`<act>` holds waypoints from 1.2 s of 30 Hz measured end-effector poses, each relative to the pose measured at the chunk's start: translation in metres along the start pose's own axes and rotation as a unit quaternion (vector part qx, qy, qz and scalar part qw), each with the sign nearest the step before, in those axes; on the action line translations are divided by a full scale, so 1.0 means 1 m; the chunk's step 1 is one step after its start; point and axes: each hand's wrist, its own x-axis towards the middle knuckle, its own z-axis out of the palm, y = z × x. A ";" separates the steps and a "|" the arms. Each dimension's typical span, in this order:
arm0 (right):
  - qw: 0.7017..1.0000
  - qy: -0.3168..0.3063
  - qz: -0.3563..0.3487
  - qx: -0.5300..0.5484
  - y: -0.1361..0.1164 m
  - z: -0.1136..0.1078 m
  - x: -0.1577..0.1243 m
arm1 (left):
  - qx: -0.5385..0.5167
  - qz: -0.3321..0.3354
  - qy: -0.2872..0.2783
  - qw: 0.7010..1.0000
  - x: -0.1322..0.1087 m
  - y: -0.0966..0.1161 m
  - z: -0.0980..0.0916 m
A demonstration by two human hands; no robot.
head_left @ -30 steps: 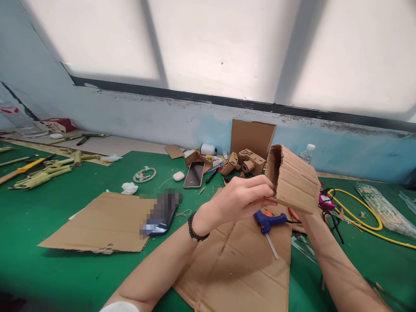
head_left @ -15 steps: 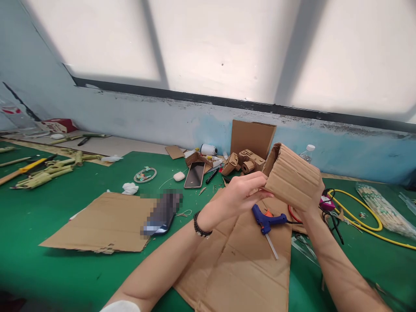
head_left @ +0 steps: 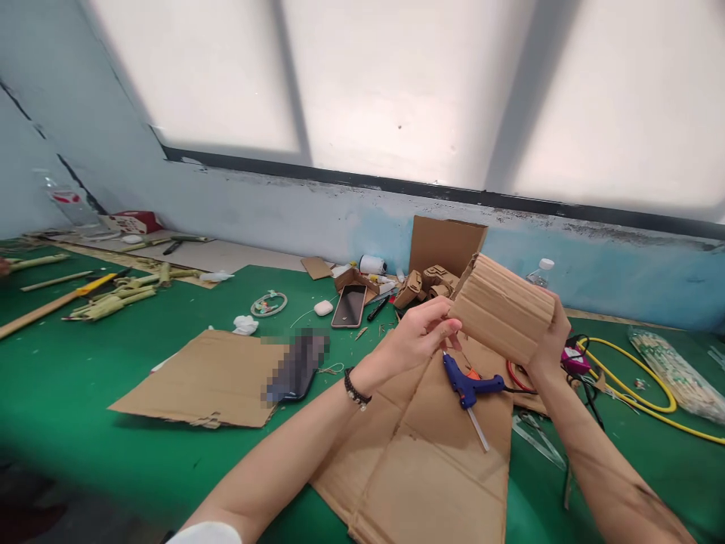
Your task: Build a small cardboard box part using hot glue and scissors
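A cardboard box with ribbed, creased sides is held up in the air, tilted, above the work surface. My right hand grips its right end, most of the fingers hidden behind it. At the lower left edge, the fingers of my left hand are curled against the box, the thumb near its corner. Under the hands, a blue glue gun with a glue stick in its back lies on a large creased cardboard sheet.
Left of my arm are a cardboard piece and a blurred-out dark object. A phone and small cardboard models lie toward the wall. On the right are a yellow cable and a bag of sticks.
The box has turned slightly, so less of its open end shows. My left hand has shifted a little down along its left edge. The whole view has swung slightly left.
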 end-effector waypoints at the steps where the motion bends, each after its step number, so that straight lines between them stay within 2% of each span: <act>1: 1.000 -0.006 0.004 -0.002 -0.001 -0.002 -0.002 | -0.017 -0.024 -0.008 1.000 -0.006 -0.001 -0.001; 5: 0.999 -0.024 0.037 -0.021 -0.001 -0.011 -0.034 | -0.034 -0.081 -0.003 0.996 -0.035 0.000 0.000; 8: 0.998 -0.014 0.051 -0.029 0.005 -0.012 -0.070 | -0.029 -0.106 0.035 0.993 -0.056 -0.001 0.007; 13: 0.995 -0.013 0.092 -0.033 0.024 -0.006 -0.105 | -0.025 -0.140 0.067 0.988 -0.073 -0.015 0.011; 16: 0.991 -0.036 0.126 -0.039 0.034 -0.008 -0.111 | -0.001 -0.133 0.091 0.987 -0.076 -0.026 0.009; 18: 0.987 -0.055 0.147 -0.046 0.036 -0.011 -0.112 | -0.030 -0.142 0.125 0.982 -0.076 -0.031 0.008; 24: 0.946 -0.181 0.265 0.037 0.012 -0.016 -0.113 | -0.184 -0.228 0.239 0.926 -0.074 -0.046 0.003; 27: 0.935 -0.220 0.273 0.056 -0.002 -0.012 -0.118 | -0.233 -0.256 0.257 0.902 -0.073 -0.051 0.000; 31: 0.914 -0.284 0.277 0.086 -0.007 -0.008 -0.130 | -0.252 -0.274 0.286 0.883 -0.072 -0.051 0.001; 34: 0.913 -0.302 0.255 0.100 -0.006 -0.008 -0.136 | -0.224 -0.276 0.301 0.885 -0.072 -0.053 0.000; 36: 0.926 -0.277 0.242 0.088 -0.005 -0.010 -0.135 | -0.204 -0.267 0.289 0.897 -0.073 -0.054 -0.001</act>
